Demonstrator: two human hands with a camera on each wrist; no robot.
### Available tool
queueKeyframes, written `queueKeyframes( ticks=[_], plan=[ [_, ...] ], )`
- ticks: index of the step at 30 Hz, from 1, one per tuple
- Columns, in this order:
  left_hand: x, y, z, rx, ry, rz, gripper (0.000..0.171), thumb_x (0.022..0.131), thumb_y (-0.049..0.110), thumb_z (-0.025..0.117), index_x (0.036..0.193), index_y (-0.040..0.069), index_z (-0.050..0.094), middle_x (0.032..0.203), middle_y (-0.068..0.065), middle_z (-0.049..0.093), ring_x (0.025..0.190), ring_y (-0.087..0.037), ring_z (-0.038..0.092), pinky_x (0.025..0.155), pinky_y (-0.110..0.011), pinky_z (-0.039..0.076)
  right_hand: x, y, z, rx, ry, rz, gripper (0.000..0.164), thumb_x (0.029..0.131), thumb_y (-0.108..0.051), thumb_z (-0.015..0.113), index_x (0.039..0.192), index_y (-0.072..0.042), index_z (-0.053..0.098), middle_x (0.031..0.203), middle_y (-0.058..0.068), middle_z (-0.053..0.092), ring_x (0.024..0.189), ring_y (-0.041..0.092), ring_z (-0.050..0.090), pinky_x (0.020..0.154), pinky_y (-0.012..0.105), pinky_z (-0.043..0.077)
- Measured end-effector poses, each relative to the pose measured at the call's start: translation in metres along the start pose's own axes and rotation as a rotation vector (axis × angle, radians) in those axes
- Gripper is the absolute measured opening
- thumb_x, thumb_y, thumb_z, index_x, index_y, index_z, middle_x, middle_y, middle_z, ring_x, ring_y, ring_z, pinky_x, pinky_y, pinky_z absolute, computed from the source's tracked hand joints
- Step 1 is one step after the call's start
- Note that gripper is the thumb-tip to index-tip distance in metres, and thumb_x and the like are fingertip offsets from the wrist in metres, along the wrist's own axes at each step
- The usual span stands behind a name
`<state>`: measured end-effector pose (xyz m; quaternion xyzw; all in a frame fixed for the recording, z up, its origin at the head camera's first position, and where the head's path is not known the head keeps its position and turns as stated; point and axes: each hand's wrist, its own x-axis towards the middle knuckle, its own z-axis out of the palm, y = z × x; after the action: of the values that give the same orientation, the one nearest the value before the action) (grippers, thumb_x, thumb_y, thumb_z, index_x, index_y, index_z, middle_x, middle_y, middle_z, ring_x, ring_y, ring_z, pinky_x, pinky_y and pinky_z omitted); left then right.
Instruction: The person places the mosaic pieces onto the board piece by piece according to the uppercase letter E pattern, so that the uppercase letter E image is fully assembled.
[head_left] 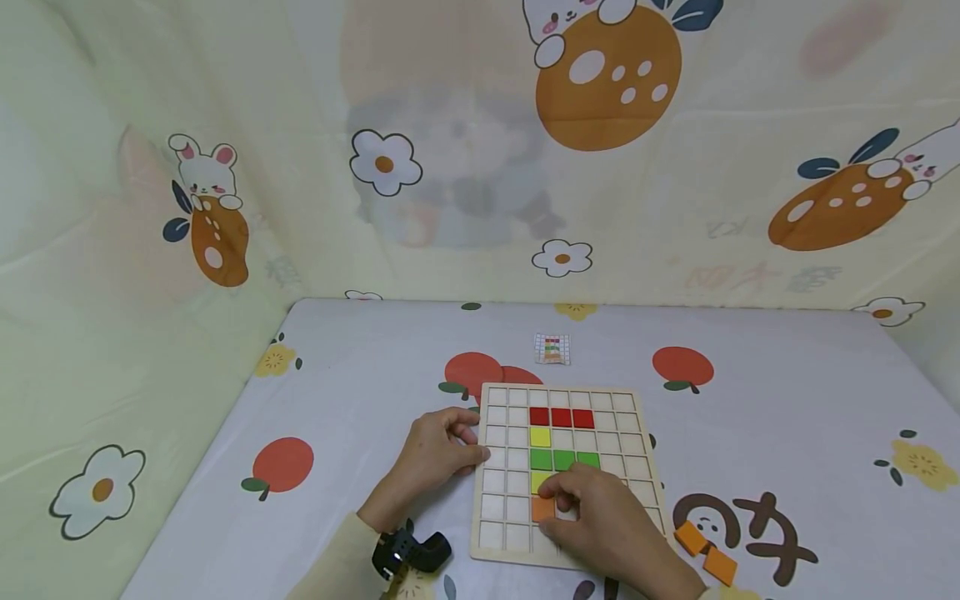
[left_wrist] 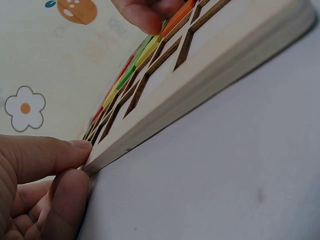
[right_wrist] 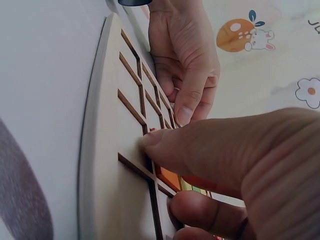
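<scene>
A wooden grid board (head_left: 517, 560) lies on the table. My left hand (head_left: 438, 446) pinches its left edge between thumb and fingers, as the left wrist view shows close up. Lower down, my right hand (head_left: 603, 517) bends over the grid, thumb and index finger on an orange tile (head_left: 542, 509) in a lower square. Above that tile are a yellow tile (head_left: 538, 481), a row of green tiles (head_left: 564, 459), another yellow tile (head_left: 540, 437) and a row of red tiles (head_left: 561, 417). The right hand hides some squares beside the orange tile.
Two loose orange tiles (head_left: 721, 567) lie on the cloth to the board's right. Behind the board sits a small pattern card (head_left: 552, 349). A black band (head_left: 408, 552) is on the left wrist. Printed fabric (head_left: 450, 275) hangs at the back and left.
</scene>
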<state>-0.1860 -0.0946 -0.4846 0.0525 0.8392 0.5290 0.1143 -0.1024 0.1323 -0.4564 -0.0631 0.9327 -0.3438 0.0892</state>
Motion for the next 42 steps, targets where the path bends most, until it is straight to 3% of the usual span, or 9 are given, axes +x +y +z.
queueKeyframes(
  ticks=[18, 23, 30, 37, 42],
  plan=[
    [-0.001, 0.002, 0.0, -0.023, -0.006, -0.03, 0.044, 0.082, 0.006, 0.086, 0.123, 0.001, 0.07, 0.086, -0.003, 0.066, 0.062, -0.012, 0.061, 0.058, -0.023, 0.055, -0.002, 0.005, -0.004, -0.018, -0.009, -0.034, 0.018, 0.077, -0.016, 0.09, 0.085, -0.025, 0.077, 0.078, -0.01, 0.055, 0.074, 0.011, 0.05, 0.064, 0.023, 0.043],
    [-0.001, 0.002, -0.001, -0.021, -0.004, -0.025, 0.044, 0.082, 0.005, 0.087, 0.122, 0.001, 0.07, 0.085, -0.003, 0.066, 0.062, -0.012, 0.061, 0.058, -0.023, 0.056, 0.0, 0.003, -0.005, 0.023, 0.015, 0.033, 0.021, 0.08, -0.019, 0.089, 0.098, -0.021, 0.079, 0.074, -0.007, 0.054, 0.069, 0.011, 0.049, 0.058, 0.023, 0.04],
    [0.0, 0.001, -0.001, -0.019, -0.005, -0.012, 0.044, 0.082, 0.005, 0.087, 0.122, 0.001, 0.07, 0.085, -0.003, 0.066, 0.062, -0.012, 0.061, 0.058, -0.024, 0.057, 0.007, 0.003, -0.011, 0.039, 0.029, 0.136, 0.059, 0.086, -0.026, 0.084, 0.14, -0.01, 0.065, 0.063, -0.001, 0.052, 0.056, 0.014, 0.048, 0.047, 0.023, 0.03],
    [0.0, -0.001, 0.0, -0.007, -0.003, -0.004, 0.045, 0.083, 0.006, 0.087, 0.124, 0.002, 0.07, 0.085, -0.001, 0.066, 0.061, -0.012, 0.061, 0.057, -0.024, 0.056, 0.009, 0.011, -0.019, -0.018, 0.04, 0.104, 0.059, 0.086, -0.025, 0.083, 0.139, -0.005, 0.065, 0.057, 0.0, 0.048, 0.052, 0.014, 0.044, 0.046, 0.022, 0.026],
    [0.001, -0.001, -0.001, -0.008, -0.004, 0.0, 0.045, 0.082, 0.006, 0.087, 0.124, 0.002, 0.07, 0.084, -0.001, 0.066, 0.061, -0.012, 0.061, 0.057, -0.025, 0.057, 0.005, 0.018, -0.026, -0.008, 0.067, 0.084, 0.057, 0.085, -0.023, 0.085, 0.137, -0.006, 0.067, 0.064, -0.002, 0.051, 0.058, 0.012, 0.046, 0.048, 0.023, 0.033]
  ],
)
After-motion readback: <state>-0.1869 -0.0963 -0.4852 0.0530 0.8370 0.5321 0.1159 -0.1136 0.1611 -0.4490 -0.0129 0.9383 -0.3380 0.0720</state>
